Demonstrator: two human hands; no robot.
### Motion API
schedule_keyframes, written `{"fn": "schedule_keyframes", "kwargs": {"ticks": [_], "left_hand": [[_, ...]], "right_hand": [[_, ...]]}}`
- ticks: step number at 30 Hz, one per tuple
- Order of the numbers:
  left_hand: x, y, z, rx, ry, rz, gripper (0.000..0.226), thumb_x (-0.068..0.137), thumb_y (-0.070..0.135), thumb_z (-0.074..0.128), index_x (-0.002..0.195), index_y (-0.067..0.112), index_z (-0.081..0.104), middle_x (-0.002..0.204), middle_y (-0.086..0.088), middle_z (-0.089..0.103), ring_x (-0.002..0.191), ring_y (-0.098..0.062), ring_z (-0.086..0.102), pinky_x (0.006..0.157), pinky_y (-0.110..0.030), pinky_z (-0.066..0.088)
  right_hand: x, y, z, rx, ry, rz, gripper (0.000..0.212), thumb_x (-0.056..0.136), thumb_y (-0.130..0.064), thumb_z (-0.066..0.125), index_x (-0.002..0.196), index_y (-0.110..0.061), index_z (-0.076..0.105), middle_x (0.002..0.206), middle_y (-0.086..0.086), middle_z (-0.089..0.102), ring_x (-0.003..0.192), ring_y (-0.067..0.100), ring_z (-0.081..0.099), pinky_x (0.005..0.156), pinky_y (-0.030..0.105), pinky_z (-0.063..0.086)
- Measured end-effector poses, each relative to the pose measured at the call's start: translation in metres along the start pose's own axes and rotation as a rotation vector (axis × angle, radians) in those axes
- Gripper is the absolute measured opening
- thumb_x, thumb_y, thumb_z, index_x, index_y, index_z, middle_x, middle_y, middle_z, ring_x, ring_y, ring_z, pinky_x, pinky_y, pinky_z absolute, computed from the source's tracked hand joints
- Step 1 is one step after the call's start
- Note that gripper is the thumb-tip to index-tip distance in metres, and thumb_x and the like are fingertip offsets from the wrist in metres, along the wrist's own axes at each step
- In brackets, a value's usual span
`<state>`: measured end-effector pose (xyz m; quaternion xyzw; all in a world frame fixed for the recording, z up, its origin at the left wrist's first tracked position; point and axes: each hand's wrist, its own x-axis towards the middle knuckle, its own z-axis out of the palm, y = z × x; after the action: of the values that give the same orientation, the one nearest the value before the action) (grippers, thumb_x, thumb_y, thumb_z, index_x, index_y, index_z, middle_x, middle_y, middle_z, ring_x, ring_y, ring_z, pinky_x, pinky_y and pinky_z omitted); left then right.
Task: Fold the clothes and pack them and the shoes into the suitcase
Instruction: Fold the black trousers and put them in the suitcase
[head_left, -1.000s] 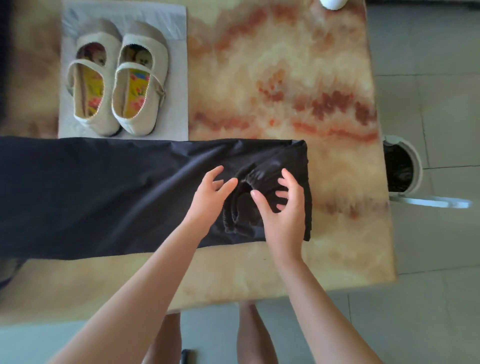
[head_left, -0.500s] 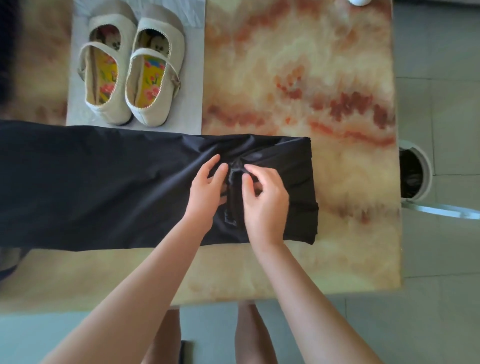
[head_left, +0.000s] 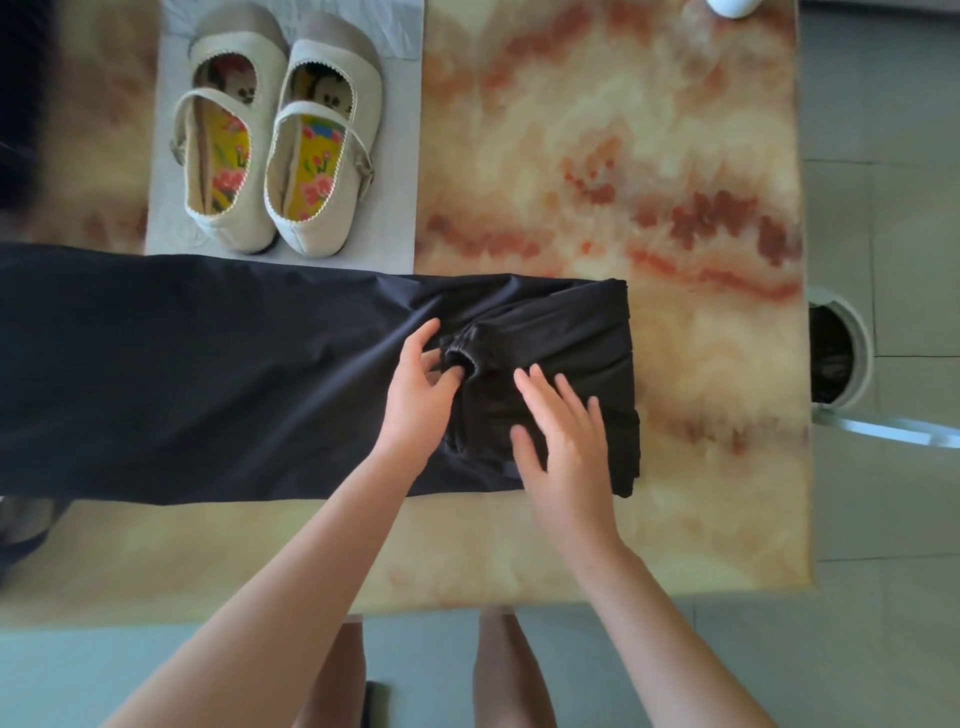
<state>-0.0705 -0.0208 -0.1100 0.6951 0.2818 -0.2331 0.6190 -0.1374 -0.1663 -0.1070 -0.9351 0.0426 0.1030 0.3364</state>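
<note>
A long black garment (head_left: 208, 374) lies flat across the marbled table (head_left: 597, 156), its right end folded back into a thicker bundle with a gathered cuff on top. My left hand (head_left: 421, 387) rests on the cloth with its fingertips at the gathered cuff. My right hand (head_left: 563, 441) lies flat, fingers spread, on the folded bundle. A pair of cream strap shoes (head_left: 275, 140) with floral insoles stands on a grey sheet (head_left: 400, 130) behind the garment. No suitcase is in view.
A white bin (head_left: 844, 358) with a dark liner stands on the tiled floor right of the table. A white rounded object (head_left: 732, 6) sits at the table's far edge. A dark shape (head_left: 21, 104) fills the far left. My legs show below the near table edge.
Both hands were pinching the gathered cuff together half a second ago. Now the right hand has let go and spread flat lower right on the bundle; the left stays at the cuff.
</note>
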Motion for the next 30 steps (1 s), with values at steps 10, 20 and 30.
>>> {"fn": "schedule_keyframes", "kwargs": {"ticks": [10, 20, 30], "left_hand": [[-0.016, -0.001, 0.002, 0.272, -0.072, 0.328, 0.056, 0.087, 0.029, 0.068, 0.136, 0.041, 0.044, 0.143, 0.015, 0.034, 0.126, 0.005, 0.035, 0.101, -0.023, 0.042], [-0.002, 0.008, 0.003, 0.636, 0.244, 0.641, 0.061, 0.086, -0.012, 0.048, 0.132, 0.027, 0.054, 0.150, -0.004, 0.030, 0.139, -0.020, 0.025, 0.107, -0.042, 0.039], [0.000, -0.035, -0.003, 1.418, -0.144, 0.704, 0.067, 0.096, 0.035, 0.049, 0.152, 0.028, 0.015, 0.161, -0.006, 0.001, 0.146, -0.023, -0.014, 0.113, -0.061, 0.017]], "right_hand": [[-0.010, 0.025, 0.006, -0.252, -0.206, -0.064, 0.062, 0.098, -0.054, 0.024, 0.153, -0.032, 0.005, 0.161, -0.003, -0.007, 0.148, 0.019, -0.013, 0.120, 0.046, -0.003], [-0.011, 0.040, 0.002, -0.174, -0.150, 0.142, 0.066, 0.094, -0.055, 0.042, 0.151, -0.039, 0.014, 0.157, -0.004, -0.023, 0.144, 0.022, -0.023, 0.117, 0.045, -0.002], [0.019, 0.050, -0.041, 0.569, 0.212, 0.566, 0.086, 0.085, -0.012, 0.070, 0.151, -0.029, 0.017, 0.113, 0.001, 0.060, 0.105, 0.004, 0.055, 0.101, 0.026, 0.043]]}}
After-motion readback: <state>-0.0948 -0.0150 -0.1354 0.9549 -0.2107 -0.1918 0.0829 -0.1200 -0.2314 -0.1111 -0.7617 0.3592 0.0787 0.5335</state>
